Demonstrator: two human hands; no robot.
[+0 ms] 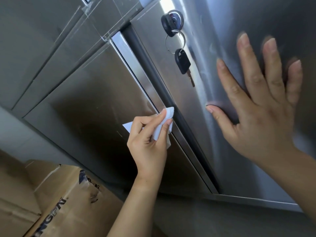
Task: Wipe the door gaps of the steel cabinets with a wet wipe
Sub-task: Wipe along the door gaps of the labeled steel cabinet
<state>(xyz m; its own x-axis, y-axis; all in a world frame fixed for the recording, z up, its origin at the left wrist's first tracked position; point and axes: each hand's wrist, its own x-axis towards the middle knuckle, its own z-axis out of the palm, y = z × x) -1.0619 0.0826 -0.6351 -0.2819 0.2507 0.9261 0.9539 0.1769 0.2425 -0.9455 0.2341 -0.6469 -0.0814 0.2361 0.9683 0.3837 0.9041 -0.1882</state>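
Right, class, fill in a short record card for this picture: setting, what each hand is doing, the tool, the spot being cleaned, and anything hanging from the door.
setting: steel cabinet door with a cardboard box below
left hand: pinches a wet wipe, pressing it at the door gap
right hand: open, flat against the door
lock: key inserted, a second key hanging from a ring

Readable text: one partial print only.
Cardboard box [68,202], lower left of frame: dark letters "NGFN", start cut off; smaller print illegible.
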